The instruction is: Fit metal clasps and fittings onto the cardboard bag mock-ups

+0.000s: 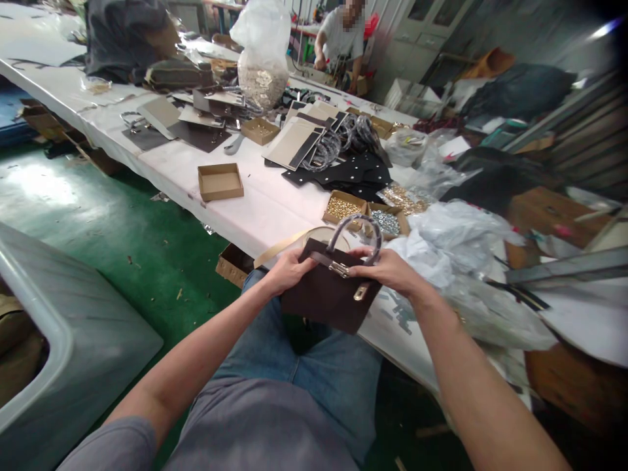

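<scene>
A dark brown handbag panel (324, 297) with a wrapped loop handle (360, 222) and gold metal hardware (339, 269) is held above my lap, at the table's edge. My left hand (290, 269) is closed on its upper left edge, thumb on the front side. On the upper right, my right hand (380, 267) grips the same panel near the handle's foot, its thumb beside the metal fitting. Some of the fingers of both hands are hidden behind the panel. A small gold clasp plate (362, 292) shows lower on the right.
Beyond the panel stand cardboard trays of gold studs (343, 208) and silver studs (385, 221). A shallow cardboard box (220, 182) sits on the white table (171, 171). Stacked panels (297, 140) lie farther back, plastic bags (446, 242) to the right. A person (341, 42) works at the far side.
</scene>
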### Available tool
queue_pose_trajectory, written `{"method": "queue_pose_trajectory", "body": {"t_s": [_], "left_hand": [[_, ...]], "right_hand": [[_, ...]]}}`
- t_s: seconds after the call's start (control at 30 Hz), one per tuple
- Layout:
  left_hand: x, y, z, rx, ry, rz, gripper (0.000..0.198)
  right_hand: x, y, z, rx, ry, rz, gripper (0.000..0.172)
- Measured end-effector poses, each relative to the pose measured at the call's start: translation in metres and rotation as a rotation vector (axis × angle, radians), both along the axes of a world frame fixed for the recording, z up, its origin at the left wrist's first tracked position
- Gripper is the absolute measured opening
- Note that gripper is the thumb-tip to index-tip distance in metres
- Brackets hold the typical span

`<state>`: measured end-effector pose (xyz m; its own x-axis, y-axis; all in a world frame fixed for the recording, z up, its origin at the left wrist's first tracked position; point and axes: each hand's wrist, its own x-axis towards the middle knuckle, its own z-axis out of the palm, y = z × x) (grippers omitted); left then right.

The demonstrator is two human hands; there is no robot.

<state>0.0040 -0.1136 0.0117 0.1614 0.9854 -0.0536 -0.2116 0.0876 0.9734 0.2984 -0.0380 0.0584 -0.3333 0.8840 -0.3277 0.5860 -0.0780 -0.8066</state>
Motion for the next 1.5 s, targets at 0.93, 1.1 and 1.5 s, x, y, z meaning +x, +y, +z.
{"method": "queue_pose_trajectory", "body": {"t_s": [0.93, 1.1, 1.5], "left_hand": [[0.005, -0.021, 0.005, -0.046, 0.057, -0.048, 0.065], [0.007, -0.003, 0.016, -0.373, -0.220, -0.132, 0.058], [-0.016, -0.056, 0.036, -0.313, -0.612, -0.016, 0.078]], "right_hand": [[-0.023, -0.057, 0.024, -0.191, 0.130, 0.070, 0.052], [-0.009, -0.042, 0.021, -0.337, 0.141, 0.043, 0.064], [-0.021, -0.062, -0.009, -0.162, 0.532, -0.360, 0.046]]}}
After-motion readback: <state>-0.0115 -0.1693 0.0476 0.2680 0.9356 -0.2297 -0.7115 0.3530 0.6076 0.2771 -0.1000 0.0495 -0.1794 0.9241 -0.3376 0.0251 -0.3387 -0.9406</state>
